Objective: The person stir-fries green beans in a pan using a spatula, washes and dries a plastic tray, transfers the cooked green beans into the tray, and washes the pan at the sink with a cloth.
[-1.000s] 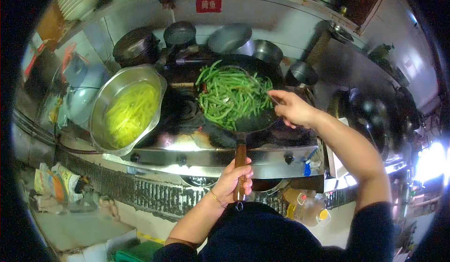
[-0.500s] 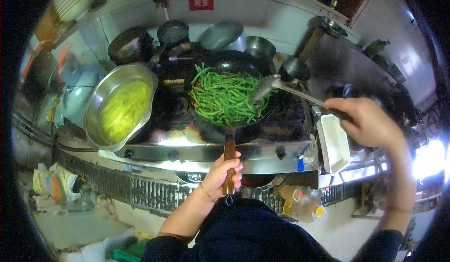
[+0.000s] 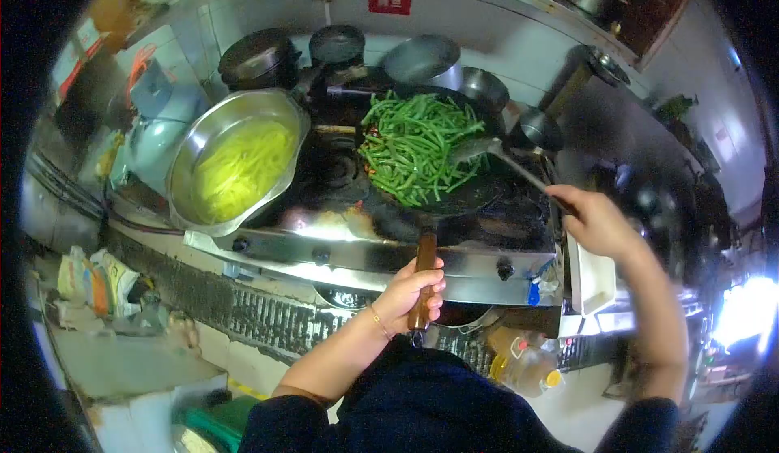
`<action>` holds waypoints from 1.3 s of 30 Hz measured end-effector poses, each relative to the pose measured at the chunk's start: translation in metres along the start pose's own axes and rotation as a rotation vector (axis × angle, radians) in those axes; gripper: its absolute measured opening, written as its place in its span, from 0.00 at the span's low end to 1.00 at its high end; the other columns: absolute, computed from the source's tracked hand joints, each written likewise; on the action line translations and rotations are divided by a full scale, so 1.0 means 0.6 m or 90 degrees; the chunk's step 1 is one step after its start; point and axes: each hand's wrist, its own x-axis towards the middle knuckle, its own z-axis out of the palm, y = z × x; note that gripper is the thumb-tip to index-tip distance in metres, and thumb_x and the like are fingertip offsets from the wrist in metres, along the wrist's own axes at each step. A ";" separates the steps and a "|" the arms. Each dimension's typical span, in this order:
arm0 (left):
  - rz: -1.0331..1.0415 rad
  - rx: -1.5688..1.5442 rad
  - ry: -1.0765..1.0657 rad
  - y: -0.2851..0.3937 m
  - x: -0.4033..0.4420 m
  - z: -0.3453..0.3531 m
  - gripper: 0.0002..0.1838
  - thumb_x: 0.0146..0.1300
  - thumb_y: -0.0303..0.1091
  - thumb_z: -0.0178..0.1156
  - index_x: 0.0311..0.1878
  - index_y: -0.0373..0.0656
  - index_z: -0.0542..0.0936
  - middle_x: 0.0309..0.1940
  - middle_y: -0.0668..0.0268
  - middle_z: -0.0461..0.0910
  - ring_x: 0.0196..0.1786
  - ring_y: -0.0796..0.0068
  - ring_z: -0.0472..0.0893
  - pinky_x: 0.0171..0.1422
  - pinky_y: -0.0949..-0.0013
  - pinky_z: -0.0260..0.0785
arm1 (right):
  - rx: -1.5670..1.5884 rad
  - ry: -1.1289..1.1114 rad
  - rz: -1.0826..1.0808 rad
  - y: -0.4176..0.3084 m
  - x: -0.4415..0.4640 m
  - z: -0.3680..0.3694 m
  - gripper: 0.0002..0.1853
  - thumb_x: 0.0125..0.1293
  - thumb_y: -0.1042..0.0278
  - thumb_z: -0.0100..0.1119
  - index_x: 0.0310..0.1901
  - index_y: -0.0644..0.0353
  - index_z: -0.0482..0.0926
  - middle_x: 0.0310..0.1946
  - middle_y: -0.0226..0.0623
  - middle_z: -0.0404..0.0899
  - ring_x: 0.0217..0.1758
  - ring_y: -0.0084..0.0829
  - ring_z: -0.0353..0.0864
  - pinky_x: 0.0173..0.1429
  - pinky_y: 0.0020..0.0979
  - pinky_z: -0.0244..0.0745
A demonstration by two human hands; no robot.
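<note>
My left hand (image 3: 410,295) is wrapped round the wooden handle of a dark wok (image 3: 466,197) on the stove. Long green beans (image 3: 414,141) fill it, heaped toward the left and back, with some red bits among them. My right hand (image 3: 599,222) grips the dark end of a long metal spatula (image 3: 523,169). The spatula's blade is at the right edge of the beans, partly in them. Left of the wok stands a large metal basin (image 3: 191,149) holding pale yellow-green strips in liquid.
Several dark pans (image 3: 337,45) stand along the back wall, with a small pot (image 3: 537,131) behind the wok on the right. A white tray (image 3: 595,279) lies under my right forearm. An oil jug (image 3: 527,368) stands below the stove front (image 3: 365,268).
The view has shifted, so the stove appears farther right. The spatula has come lower into the right side of the beans, which are now heaped more to the left and back.
</note>
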 end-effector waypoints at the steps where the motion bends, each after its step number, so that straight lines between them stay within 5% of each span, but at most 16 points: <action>1: 0.001 -0.003 -0.003 -0.001 0.000 -0.002 0.13 0.65 0.31 0.58 0.51 0.52 0.69 0.28 0.69 0.70 0.21 0.77 0.71 0.21 0.71 0.65 | 0.000 -0.012 0.010 -0.008 -0.003 -0.021 0.26 0.54 0.77 0.53 0.58 0.58 0.73 0.41 0.55 0.81 0.44 0.53 0.81 0.52 0.45 0.75; 9: 0.045 -0.017 -0.013 -0.004 0.003 -0.005 0.13 0.63 0.29 0.60 0.47 0.50 0.68 0.28 0.69 0.70 0.21 0.77 0.72 0.20 0.71 0.68 | -0.470 0.035 -0.294 -0.164 0.130 0.082 0.22 0.59 0.71 0.53 0.57 0.55 0.73 0.29 0.40 0.76 0.28 0.40 0.83 0.29 0.39 0.80; 13: 0.075 -0.006 -0.003 -0.013 0.003 -0.007 0.11 0.64 0.30 0.59 0.46 0.50 0.69 0.27 0.70 0.69 0.20 0.78 0.71 0.21 0.72 0.67 | -0.589 0.038 -0.270 -0.138 0.184 0.117 0.26 0.58 0.72 0.54 0.61 0.53 0.70 0.34 0.40 0.77 0.32 0.38 0.84 0.30 0.37 0.80; 14: 0.074 -0.008 -0.007 -0.014 0.004 -0.008 0.10 0.64 0.30 0.59 0.46 0.50 0.69 0.27 0.70 0.69 0.20 0.78 0.71 0.21 0.72 0.67 | -0.592 0.044 -0.237 -0.130 0.179 0.102 0.18 0.60 0.70 0.53 0.54 0.59 0.73 0.32 0.37 0.78 0.29 0.39 0.84 0.28 0.37 0.81; 20: 0.060 -0.036 -0.027 -0.015 0.005 -0.012 0.10 0.64 0.30 0.58 0.46 0.51 0.69 0.28 0.70 0.69 0.22 0.77 0.72 0.22 0.71 0.68 | -0.455 0.026 -0.087 -0.032 0.084 0.011 0.28 0.55 0.77 0.54 0.60 0.49 0.72 0.34 0.44 0.79 0.34 0.47 0.82 0.37 0.43 0.79; 27: 0.051 -0.015 -0.013 -0.010 0.002 -0.007 0.11 0.64 0.30 0.58 0.48 0.51 0.69 0.27 0.70 0.69 0.22 0.77 0.72 0.22 0.70 0.67 | -0.257 0.041 -0.080 -0.026 -0.028 -0.081 0.26 0.53 0.77 0.55 0.57 0.51 0.74 0.41 0.47 0.81 0.44 0.50 0.80 0.48 0.45 0.75; 31: 0.010 -0.017 -0.019 -0.002 -0.002 -0.006 0.12 0.64 0.31 0.58 0.49 0.52 0.69 0.27 0.70 0.69 0.21 0.77 0.71 0.21 0.68 0.66 | -0.263 -0.111 0.015 -0.062 -0.044 -0.134 0.22 0.52 0.76 0.56 0.52 0.53 0.79 0.40 0.48 0.82 0.46 0.50 0.80 0.49 0.45 0.76; 39: -0.003 -0.013 -0.029 0.004 -0.012 -0.008 0.13 0.64 0.29 0.58 0.49 0.52 0.67 0.28 0.68 0.70 0.21 0.76 0.72 0.22 0.69 0.67 | 0.050 -0.057 -0.041 0.030 0.020 0.071 0.26 0.54 0.76 0.55 0.58 0.56 0.75 0.42 0.50 0.82 0.47 0.50 0.81 0.52 0.41 0.76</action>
